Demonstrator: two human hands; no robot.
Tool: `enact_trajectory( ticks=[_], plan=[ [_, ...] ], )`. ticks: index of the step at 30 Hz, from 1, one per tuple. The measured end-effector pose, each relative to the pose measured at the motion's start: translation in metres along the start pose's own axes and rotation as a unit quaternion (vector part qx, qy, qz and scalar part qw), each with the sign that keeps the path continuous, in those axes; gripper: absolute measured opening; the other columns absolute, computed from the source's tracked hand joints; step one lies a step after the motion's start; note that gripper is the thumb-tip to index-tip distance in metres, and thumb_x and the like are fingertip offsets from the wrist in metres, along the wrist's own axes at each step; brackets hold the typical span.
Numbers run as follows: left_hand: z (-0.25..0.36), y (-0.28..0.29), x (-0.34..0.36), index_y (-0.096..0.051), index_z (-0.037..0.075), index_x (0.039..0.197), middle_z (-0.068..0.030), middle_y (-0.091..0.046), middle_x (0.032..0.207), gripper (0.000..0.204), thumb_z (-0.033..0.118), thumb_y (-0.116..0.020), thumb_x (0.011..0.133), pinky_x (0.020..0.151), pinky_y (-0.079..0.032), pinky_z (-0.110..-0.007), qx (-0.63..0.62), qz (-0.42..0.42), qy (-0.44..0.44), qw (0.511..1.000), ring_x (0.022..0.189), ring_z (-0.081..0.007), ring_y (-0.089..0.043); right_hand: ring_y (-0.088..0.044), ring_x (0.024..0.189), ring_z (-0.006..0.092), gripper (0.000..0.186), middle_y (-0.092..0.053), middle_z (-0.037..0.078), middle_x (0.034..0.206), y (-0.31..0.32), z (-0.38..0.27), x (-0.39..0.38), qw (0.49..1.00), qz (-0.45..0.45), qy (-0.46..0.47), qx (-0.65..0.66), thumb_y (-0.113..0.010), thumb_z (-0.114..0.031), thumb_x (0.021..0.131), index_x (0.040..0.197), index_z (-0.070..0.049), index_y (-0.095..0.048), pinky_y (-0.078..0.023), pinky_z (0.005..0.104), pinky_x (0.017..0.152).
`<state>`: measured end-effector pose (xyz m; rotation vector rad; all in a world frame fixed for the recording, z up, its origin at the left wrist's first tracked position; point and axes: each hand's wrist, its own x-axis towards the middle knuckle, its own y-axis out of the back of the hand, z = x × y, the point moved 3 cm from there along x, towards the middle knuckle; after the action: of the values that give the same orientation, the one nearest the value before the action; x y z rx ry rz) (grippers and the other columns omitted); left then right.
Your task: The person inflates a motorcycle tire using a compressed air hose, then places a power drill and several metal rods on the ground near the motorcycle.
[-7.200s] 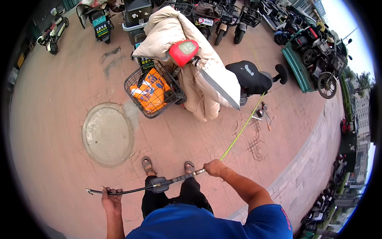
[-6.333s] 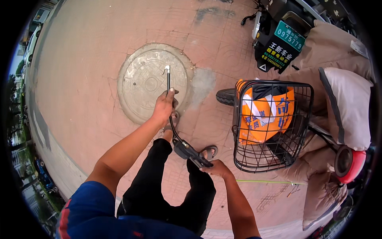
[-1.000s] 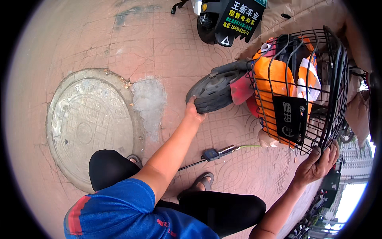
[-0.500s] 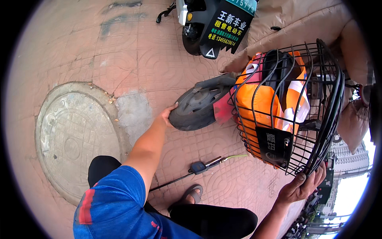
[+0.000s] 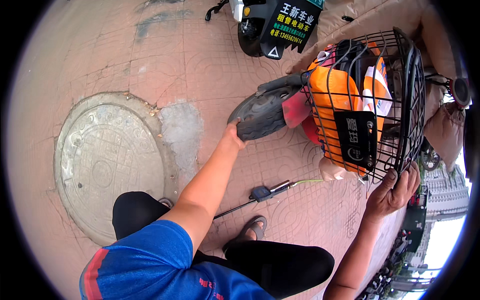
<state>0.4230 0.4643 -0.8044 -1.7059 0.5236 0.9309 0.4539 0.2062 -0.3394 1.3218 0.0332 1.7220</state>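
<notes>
Fingers of the right hand (image 5: pixel 392 194) grip the edge of the black wire basket (image 5: pixel 416 95); those of the left hand (image 5: pixel 232 137) curl around the tyre of the front wheel (image 5: pixel 262 116), touching its tread, some of them hidden. Steadying and turning the wheel seems the step in hand; turning it further would call for a firm basket hold. Smallest, the black hose-fitted tool (image 5: pixel 261 193) lies on the paving (image 5: pixel 310 225), apart from both hands.

Outdoors, daylight – reddish patterned paving (image 5: pixel 95 65), rnd manhole cover (image 5: pixel 105 150) w/ grey patch (image 5: pixel 182 132) beside it. Far R – pale high-rise bldg (image 5: pixel 447 197), bright sky (image 5: pixel 441 245).
</notes>
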Motion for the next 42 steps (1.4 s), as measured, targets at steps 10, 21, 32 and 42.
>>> enact_trajectory(
  ticks=[10, 21, 32, 42],
  plan=[
    [-0.003, 0.040, -0.012, -0.053, 0.003, 0.138, -0.0157, -0.065, 0.132, 0.052, 0.043, -0.050, 0.105, 0.099, -0.055, -0.052, 0.020, -0.020, -0.023, 0.999, 0.115, -0.0326, -0.067, -0.062, 0.111, 0.0290, 0.030, -0.067, 0.006, 0.104, 0.005, -0.033, -0.089, 0.920, -0.024, 0.285, 0.267, -0.069, -0.017, 0.088, 0.116, -0.010, -0.061, -0.050, 0.0437, 0.093],
    [-0.080, 0.208, -0.073, -0.075, -0.003, 0.109, -0.0215, -0.075, 0.108, 0.056, 0.047, -0.067, 0.087, 0.092, -0.056, -0.045, 0.950, -0.002, -0.047, 0.309, 0.106, -0.0375, -0.071, -0.042, 0.141, 0.0371, 0.065, -0.047, 0.020, 0.149, -0.231, -0.073, -0.448, 0.783, -0.559, 0.135, 0.236, -0.059, -0.010, 0.084, 0.146, 0.000, -0.045, -0.032, 0.0476, 0.120],
    [-0.116, 0.265, -0.092, -0.073, 0.003, 0.103, -0.0168, -0.076, 0.102, 0.024, 0.010, -0.066, 0.082, 0.071, -0.060, -0.047, 0.980, -0.013, -0.164, 0.115, 0.094, -0.0306, -0.076, -0.071, 0.089, 0.0340, 0.021, -0.070, 0.010, 0.096, -0.269, -0.072, -0.414, 0.734, -0.555, 0.145, 0.364, -0.072, -0.011, 0.073, 0.094, -0.012, -0.074, -0.059, 0.0449, 0.080],
    [0.014, 0.140, -0.093, -0.069, 0.007, 0.101, -0.0083, -0.074, 0.084, 0.020, 0.019, -0.068, 0.084, 0.083, -0.053, -0.047, 0.945, 0.100, -0.306, 0.049, 0.084, -0.0279, -0.073, -0.070, 0.088, 0.0396, 0.020, -0.072, 0.014, 0.097, -0.198, -0.098, -0.289, 0.800, -0.362, 0.029, 0.477, -0.068, -0.007, 0.076, 0.096, -0.006, -0.070, -0.058, 0.0483, 0.081]
  ],
)
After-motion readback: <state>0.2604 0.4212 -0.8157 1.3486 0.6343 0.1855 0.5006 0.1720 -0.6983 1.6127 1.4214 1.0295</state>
